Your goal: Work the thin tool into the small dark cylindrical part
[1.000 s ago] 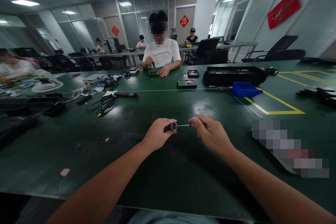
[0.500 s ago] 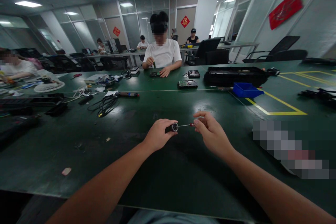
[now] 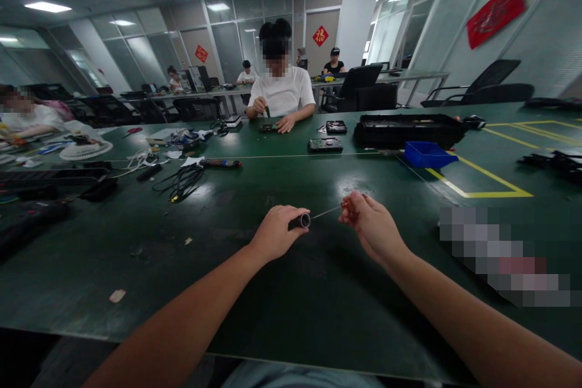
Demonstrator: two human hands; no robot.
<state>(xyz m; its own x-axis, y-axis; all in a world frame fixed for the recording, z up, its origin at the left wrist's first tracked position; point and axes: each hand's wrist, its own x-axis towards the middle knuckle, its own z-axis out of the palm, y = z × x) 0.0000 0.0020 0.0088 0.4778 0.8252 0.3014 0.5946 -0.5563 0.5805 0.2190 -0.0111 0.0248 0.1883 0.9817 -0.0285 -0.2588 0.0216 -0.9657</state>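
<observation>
The left hand [image 3: 273, 233] is closed around a black screwdriver handle [image 3: 300, 221]. The right hand [image 3: 370, 225] pinches the thin bit [image 3: 325, 212], which runs between both hands just above the green surface [image 3: 218, 194].

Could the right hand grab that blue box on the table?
Probably yes, leaning forward: only bare green table lies between the right hand and the blue box. But its fingers pinch a thin metal rod, so it isn't free.
</observation>
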